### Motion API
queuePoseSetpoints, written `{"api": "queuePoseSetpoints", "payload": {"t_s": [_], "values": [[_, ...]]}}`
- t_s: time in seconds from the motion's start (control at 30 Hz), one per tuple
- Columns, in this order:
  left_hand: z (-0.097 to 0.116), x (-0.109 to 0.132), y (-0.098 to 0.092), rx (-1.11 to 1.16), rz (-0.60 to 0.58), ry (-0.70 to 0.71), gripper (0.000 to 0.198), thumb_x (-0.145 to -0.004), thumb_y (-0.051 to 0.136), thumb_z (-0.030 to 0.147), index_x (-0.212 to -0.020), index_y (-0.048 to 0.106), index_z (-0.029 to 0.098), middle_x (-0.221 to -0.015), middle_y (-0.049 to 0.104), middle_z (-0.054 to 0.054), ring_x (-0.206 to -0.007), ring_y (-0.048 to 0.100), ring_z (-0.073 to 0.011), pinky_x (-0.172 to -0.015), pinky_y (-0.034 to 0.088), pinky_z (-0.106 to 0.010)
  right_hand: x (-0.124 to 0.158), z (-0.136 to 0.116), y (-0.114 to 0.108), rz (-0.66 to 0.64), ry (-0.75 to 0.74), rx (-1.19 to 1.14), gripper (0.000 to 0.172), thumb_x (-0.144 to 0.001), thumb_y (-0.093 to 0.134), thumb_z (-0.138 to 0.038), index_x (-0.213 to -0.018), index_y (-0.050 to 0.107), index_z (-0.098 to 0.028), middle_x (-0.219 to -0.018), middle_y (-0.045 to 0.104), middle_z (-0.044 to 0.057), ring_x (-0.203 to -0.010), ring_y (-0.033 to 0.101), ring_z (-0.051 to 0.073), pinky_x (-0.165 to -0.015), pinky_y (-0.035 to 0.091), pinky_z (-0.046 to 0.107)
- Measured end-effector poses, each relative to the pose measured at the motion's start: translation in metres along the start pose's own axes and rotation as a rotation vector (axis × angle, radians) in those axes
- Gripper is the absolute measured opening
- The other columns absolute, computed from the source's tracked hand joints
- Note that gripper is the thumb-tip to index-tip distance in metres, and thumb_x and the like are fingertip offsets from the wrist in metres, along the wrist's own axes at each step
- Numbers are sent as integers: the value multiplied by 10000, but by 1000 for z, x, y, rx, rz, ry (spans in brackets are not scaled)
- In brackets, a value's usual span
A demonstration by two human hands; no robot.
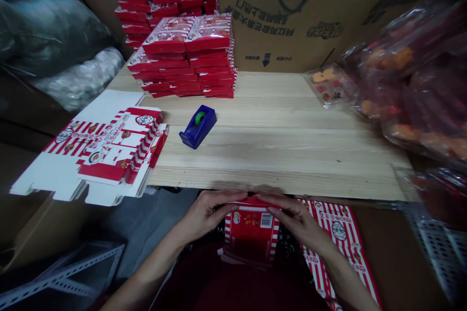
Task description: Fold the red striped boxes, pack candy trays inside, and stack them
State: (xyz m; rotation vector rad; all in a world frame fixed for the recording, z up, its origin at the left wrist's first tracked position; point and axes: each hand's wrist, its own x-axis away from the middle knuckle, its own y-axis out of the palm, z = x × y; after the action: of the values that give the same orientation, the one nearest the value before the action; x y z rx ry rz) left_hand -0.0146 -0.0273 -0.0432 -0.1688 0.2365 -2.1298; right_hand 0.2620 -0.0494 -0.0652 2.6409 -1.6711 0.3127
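The red-and-white cardboard box [251, 233] stood just below the front edge of the table [277, 155], pinched narrowly at its top by the left hand [206, 216] and right hand [297, 221]. Squeezing too hard could have creased the thin card; a slip could have dropped it.

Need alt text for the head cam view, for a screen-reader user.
The left hand and right hand hold a red printed carton at the near edge of a wooden table. On the table are stacks of flat red cartons, a blue tape dispenser and striped carton blanks. Clear bags of red and orange items sit at right.
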Motion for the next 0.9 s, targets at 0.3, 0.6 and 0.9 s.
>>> {"api": "queuePoseSetpoints", "payload": {"t_s": [0.3, 0.6, 0.9], "values": [[-3, -3, 5, 52, 71, 17, 317, -989, 651, 270, -1293, 731, 310, -1335, 732, -45, -1251, 686, -238, -1093, 529, -404, -2, 3, -8, 45, 3, 36, 310, -1013, 600, -428, -1299, 715, -402, -1398, 698, 27, -1369, 572, 290, -1195, 393, 560], [-23, -9, 10, 96, 171, -29, 227, -999, 611, 273, -1119, 803, 287, -1217, 787, -58, -1176, 721, -236, -1060, 542, -431, -24, 4, 13, 168, -82, 20, 241, -937, 698, -489, -1142, 792, -406, -1225, 767, 40, -1226, 650, 292, -1125, 454, 562], [-18, -47, -94, -350, 940, -66, 358, -864, 748, 367, -1193, 691, 237, -1411, 629, -107, -1423, 465, -292, -1158, 373, -435, -15, 3, -6, 165, 82, -17, 299, -791, 794, -592, -990, 848, -376, -1106, 820, 84, -1091, 738, 362, -1002, 564, 564]]}}
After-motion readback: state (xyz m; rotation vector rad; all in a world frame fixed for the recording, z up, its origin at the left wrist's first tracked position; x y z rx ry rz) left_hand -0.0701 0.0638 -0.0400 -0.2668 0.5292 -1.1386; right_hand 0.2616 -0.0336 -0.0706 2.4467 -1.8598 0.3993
